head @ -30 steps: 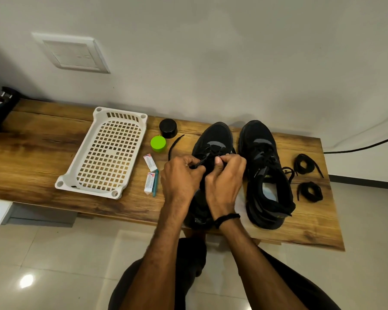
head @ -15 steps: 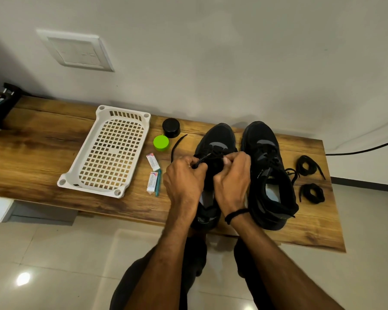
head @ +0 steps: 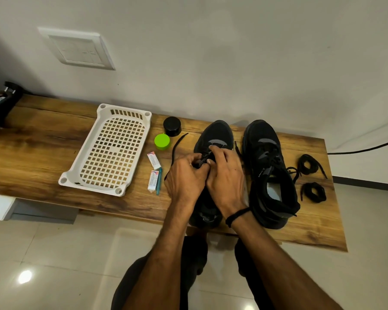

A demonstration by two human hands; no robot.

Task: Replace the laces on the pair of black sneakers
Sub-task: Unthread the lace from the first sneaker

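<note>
Two black sneakers stand side by side on the wooden bench. Over the left sneaker both my hands work close together. My left hand pinches a black lace at the eyelets; one end of that lace trails out to the left on the wood. My right hand has its fingers curled on the same lace at the shoe's tongue. The right sneaker is laced, its lace ends hanging loose on the right. Two coiled black laces lie at the bench's right end.
A white perforated plastic tray sits left of the shoes. Beside it are a green cap, a black cap, two small tubes and a teal pen. A black cable runs along the wall.
Both hands have shifted slightly toward the toe of the left sneaker, staying on the lace. The camera has tilted a little; nothing else on the bench has moved.
</note>
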